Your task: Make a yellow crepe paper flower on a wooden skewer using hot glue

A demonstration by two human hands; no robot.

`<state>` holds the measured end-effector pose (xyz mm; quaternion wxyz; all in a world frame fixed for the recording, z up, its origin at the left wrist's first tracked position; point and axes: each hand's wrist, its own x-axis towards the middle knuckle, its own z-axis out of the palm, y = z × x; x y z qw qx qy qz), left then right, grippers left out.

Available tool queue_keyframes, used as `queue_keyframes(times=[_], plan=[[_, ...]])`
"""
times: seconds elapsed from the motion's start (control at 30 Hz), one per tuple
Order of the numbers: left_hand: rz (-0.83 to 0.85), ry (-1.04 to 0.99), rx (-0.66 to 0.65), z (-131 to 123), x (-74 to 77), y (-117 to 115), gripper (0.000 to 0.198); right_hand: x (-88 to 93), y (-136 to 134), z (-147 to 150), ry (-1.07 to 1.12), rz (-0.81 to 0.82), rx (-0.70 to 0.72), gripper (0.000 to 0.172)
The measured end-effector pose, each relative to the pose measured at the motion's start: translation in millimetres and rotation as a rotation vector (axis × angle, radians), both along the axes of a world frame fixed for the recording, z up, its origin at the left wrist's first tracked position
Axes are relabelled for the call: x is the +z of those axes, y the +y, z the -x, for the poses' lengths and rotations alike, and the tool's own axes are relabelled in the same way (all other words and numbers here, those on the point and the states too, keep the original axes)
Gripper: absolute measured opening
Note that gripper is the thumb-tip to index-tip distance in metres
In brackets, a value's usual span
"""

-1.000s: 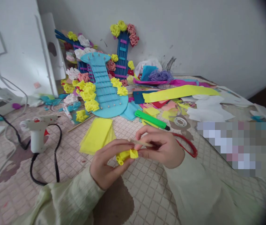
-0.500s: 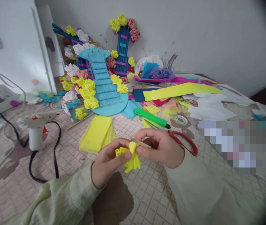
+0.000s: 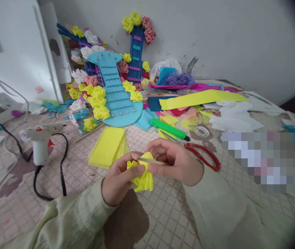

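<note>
Between finger and thumb, my left hand (image 3: 120,176) pinches a yellow crepe-paper flower (image 3: 144,180), its folded petals hanging below the fingers. My right hand (image 3: 177,162) is closed on a thin wooden stick (image 3: 150,160), which lies across the flower's uppermost yellow petal. The right thumb also touches that petal's edge. Just beyond my left hand lies a stack of yellow paper sheets (image 3: 107,147). Red-handled scissors (image 3: 204,155) rest close to my right wrist, partly hidden behind it.
A white glue gun (image 3: 40,145) with a black cord stands at left. Behind my hands are a green cutter (image 3: 168,128) and a light-blue guitar-shaped craft (image 3: 116,93) trimmed with yellow flowers. A yellow paper strip (image 3: 202,99) and white paper (image 3: 234,117) lie back right.
The stick has shifted left and now crosses the front of the top petal, which shows broader and flatter. Both hands stay almost in place.
</note>
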<state>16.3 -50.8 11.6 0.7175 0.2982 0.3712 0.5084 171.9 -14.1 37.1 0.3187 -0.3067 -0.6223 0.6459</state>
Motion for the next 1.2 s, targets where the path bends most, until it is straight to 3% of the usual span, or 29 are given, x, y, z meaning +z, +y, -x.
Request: queue_keyframes(times=[0.27, 0.6, 0.97, 1.1, 1.2], plan=[[-0.006, -0.053, 0.001, 0.4, 1.4, -1.5, 0.02, 1.4, -0.3, -1.0, -0.002, -0.003, 0.046, 0.033], [-0.243, 0.258, 0.205, -0.8, -5.6, -3.7, 0.016, -2.5, -1.4, 0.1, -0.073, -0.13, -0.007, 0.038], [-0.277, 0.239, -0.098, 9.3, 1.9, 3.3, 0.035, -3.3, -0.4, 1.1, -0.071, -0.058, 0.003, 0.042], [-0.312, 0.396, -0.075, 11.8, 6.0, 4.5, 0.032, -4.0, 0.5, 0.1, -0.089, -0.084, 0.011, 0.042], [-0.45, 0.653, 0.023, 13.3, 6.8, 3.3, 0.029, -4.8, 0.8, 0.0, -0.158, -0.141, -0.011, 0.042]])
